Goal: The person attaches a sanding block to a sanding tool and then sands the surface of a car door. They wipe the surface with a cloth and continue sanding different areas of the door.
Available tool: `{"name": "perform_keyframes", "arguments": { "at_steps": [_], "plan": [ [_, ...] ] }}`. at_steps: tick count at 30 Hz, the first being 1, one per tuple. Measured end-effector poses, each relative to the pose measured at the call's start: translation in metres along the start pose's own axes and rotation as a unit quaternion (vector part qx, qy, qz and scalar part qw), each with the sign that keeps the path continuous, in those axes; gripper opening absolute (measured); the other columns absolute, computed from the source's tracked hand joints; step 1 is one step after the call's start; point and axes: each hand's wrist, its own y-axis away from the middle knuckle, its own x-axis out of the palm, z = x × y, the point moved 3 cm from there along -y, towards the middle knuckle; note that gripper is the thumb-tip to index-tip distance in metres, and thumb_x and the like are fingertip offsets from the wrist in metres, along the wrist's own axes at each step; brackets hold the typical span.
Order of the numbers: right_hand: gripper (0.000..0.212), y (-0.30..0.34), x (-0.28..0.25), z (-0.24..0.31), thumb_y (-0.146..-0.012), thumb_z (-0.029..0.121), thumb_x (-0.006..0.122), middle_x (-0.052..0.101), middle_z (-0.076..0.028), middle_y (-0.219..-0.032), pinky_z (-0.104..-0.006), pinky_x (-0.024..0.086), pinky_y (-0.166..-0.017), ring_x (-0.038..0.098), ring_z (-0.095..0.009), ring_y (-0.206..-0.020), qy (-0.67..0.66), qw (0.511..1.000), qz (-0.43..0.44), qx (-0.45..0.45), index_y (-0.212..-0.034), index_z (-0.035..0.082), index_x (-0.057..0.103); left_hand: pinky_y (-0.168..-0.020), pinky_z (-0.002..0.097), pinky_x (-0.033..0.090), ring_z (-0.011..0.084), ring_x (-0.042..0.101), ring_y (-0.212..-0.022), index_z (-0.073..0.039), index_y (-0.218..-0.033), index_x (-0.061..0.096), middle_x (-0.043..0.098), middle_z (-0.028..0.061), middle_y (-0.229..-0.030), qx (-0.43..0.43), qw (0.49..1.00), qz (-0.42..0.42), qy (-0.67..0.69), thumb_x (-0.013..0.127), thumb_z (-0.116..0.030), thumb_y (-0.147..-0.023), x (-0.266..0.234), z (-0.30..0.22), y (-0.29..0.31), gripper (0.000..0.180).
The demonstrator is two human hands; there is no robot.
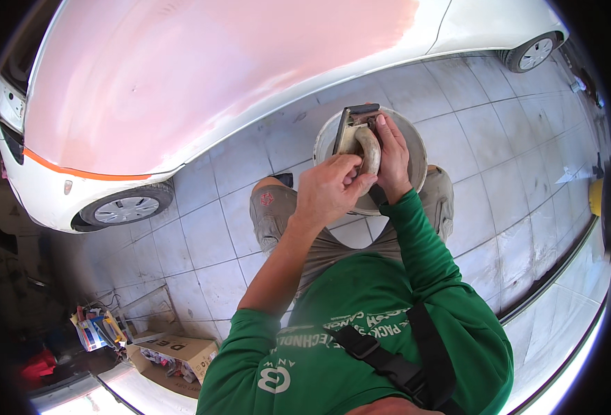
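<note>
A hand sanding block with a curved, worn pale handle and a dark edge is held over a round whitish bucket. My left hand is closed, its fingers pinched at the near end of the handle. My right hand grips the block's right side, with its thumb and fingers near the far end. The underside of the block and most of the bucket's inside are hidden by my hands and the tool.
A white car with a large pinkish patch stands ahead and to the left, its wheels on grey floor tiles. At the lower left lies an open cardboard box of odds and ends. A yellow object stands at the far right.
</note>
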Motion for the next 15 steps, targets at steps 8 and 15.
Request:
{"name": "perform_keyframes", "arguments": {
  "at_steps": [8, 15],
  "plan": [
    [0.042, 0.002, 0.019, 0.008, -0.112, 0.022, 0.054, 0.067, -0.007, -0.115, -0.0286, 0.057, -0.086, 0.066, -0.012, -0.098, 0.004, 0.996, 0.074, 0.053, -0.150, 0.008, 0.047, -0.107, 0.0429, 0.052, 0.0307, 0.058, -0.135, -0.009, -0.150, 0.051, 0.055, 0.0144, -0.150, 0.201, 0.969, -0.090, 0.109, 0.097, -0.030, -0.074, -0.050, 0.017, -0.032, 0.091],
    [0.032, -0.001, 0.037, 0.002, -0.111, 0.026, 0.054, 0.069, -0.006, -0.109, -0.0298, 0.059, -0.074, 0.069, -0.014, -0.088, -0.096, 0.969, 0.061, 0.219, -0.138, 0.008, 0.054, -0.116, 0.0465, 0.043, 0.0312, 0.053, -0.138, -0.008, -0.149, 0.047, 0.051, 0.0185, -0.152, 0.248, 0.934, -0.071, 0.246, 0.088, -0.025, -0.081, -0.031, 0.045, -0.044, 0.080]
  ]
}}
